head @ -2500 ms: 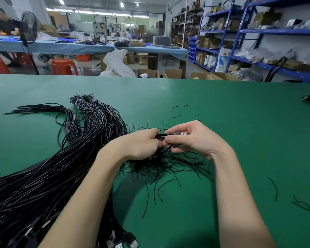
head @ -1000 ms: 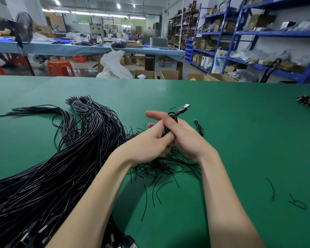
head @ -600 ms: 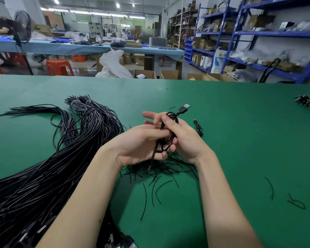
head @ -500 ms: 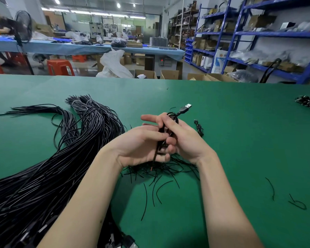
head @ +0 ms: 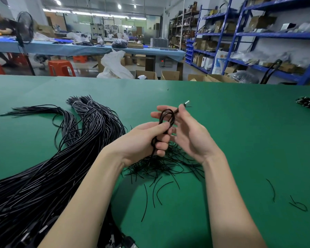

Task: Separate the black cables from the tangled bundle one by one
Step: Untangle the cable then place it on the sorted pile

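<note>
Near the middle of the frame, your left hand (head: 143,140) grips a coiled black cable (head: 166,120), fingers and thumb curled round the lower part of the coil, so its loop stands up above your thumb. Your right hand (head: 188,133) sits just beside it on the right with the fingers extended and loosely spread behind the loop; the cable's far end runs across those fingers and its USB plug (head: 186,103) pokes out past them, toward the upper right. Whether the right fingers actually pinch the cable you cannot tell from this view. The big tangled bundle (head: 48,169) of black cables lies on the green table (head: 240,131), sweeping from the lower left corner up toward the centre left, where it splits into two tails. Short black cut pieces (head: 161,167) lie scattered below your hands. A small dark pile (head: 309,103) rests at the right edge
</note>
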A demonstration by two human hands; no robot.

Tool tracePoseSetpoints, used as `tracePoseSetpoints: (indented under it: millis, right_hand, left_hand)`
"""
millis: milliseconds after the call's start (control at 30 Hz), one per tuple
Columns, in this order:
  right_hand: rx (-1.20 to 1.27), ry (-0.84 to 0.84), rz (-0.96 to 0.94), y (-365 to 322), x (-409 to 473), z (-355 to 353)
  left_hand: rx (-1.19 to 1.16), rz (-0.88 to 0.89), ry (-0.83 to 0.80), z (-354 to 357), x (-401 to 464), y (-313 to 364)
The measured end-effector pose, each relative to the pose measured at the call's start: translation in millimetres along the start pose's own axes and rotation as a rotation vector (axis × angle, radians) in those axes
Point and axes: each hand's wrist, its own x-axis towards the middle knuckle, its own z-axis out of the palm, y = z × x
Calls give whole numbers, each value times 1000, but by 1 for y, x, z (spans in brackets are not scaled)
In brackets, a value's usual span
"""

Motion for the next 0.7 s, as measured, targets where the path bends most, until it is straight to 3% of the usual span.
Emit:
tracePoseSetpoints:
  millis: [267,433,600,700]
  right_hand:
    - [-169,284,-88,-3,1,-2]
    - [-189,234,-14,-5,2,-2]
    - [-383,118,28,-2,2,3]
    - [-292,128,17,0,6,10]
  left_hand:
    - [230,-5,-17,6,3,-6]
    - [244,9,62,3,4,-8]
    - [274,15,118,4,7,-12]
    - [198,-3,109,7,9,-11]
